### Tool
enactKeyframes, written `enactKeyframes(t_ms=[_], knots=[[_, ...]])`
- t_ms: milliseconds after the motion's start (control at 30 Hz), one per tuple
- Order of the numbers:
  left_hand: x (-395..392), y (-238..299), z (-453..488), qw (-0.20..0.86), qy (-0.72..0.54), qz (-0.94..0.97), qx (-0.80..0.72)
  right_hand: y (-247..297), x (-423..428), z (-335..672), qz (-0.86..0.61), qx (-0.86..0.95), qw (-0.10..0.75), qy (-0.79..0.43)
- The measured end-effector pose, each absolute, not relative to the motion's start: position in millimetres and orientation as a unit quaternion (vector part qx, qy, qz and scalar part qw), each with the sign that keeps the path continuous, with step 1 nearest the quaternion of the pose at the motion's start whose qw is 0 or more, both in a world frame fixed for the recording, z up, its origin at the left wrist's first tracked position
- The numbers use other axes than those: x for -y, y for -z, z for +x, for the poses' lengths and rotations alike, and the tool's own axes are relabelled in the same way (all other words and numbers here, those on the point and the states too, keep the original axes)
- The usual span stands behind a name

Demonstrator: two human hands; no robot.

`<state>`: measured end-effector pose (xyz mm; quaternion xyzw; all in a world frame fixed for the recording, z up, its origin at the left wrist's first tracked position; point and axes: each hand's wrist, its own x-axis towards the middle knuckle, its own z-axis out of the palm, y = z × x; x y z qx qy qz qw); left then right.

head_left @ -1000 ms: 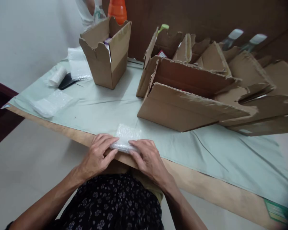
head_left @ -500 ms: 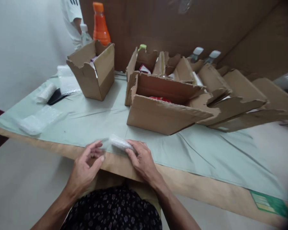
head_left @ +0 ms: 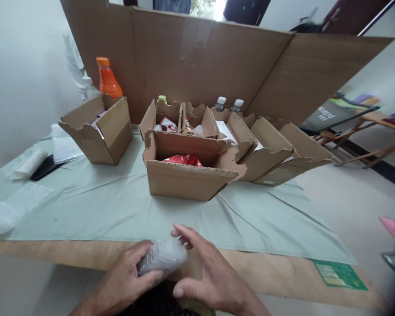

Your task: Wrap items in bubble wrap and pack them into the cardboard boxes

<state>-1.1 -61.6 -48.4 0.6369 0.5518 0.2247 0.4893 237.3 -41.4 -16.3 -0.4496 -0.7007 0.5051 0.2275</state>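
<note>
My left hand (head_left: 131,272) is closed around a bubble-wrapped bundle (head_left: 163,258), slightly blurred, just off the table's front edge. What the wrap contains cannot be made out. To its right, my right hand (head_left: 207,276) is spread, thumb and fingers apart, close to the bundle's end but not gripping it. Straight ahead stands a cardboard bin (head_left: 181,177) with a red package (head_left: 183,160) inside.
More cardboard bins (head_left: 199,120) stand behind, and another bin (head_left: 97,131) at the left. Bubble wrap (head_left: 26,199) and a black flat item (head_left: 46,167) lie at left. An orange bottle (head_left: 108,81) stands before a tall cardboard panel (head_left: 210,57). A green card (head_left: 340,274) is at the right edge.
The wrapped bundle has passed from my right hand to my left, nearer to me. My right hand has let go and spread. The view has tilted up, showing more of the room.
</note>
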Motion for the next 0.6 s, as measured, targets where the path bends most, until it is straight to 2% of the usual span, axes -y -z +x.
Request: enactKeyframes(t_ms=[133,200,267,333,400,467,533,600], knots=[[50,28,15,0.521,-0.149,0.688,-0.483,5,31,243,-0.43,0.717,0.202,-0.51],[40,16,14,0.507,-0.189,0.722,-0.431,-6,24,253,-0.423,0.7,0.229,-0.527],[22,3,8,0.384,-0.312,0.771,-0.402,-27,14,269,-0.442,0.666,0.296,-0.523],[-4,-9,2,0.177,-0.433,0.785,-0.407,-59,1,286,-0.481,0.62,0.415,-0.461],[-34,-17,0,-0.001,-0.481,0.765,-0.427,-93,-18,297,-0.499,0.594,0.539,-0.327],[-61,-18,4,-0.08,-0.487,0.751,-0.439,-120,-41,297,-0.491,0.63,0.585,-0.139],[-78,-13,10,-0.083,-0.494,0.747,-0.437,-133,-68,290,-0.493,0.715,0.493,0.039],[-83,-4,16,-0.065,-0.512,0.743,-0.426,-133,-96,277,-0.523,0.788,0.292,0.144]])
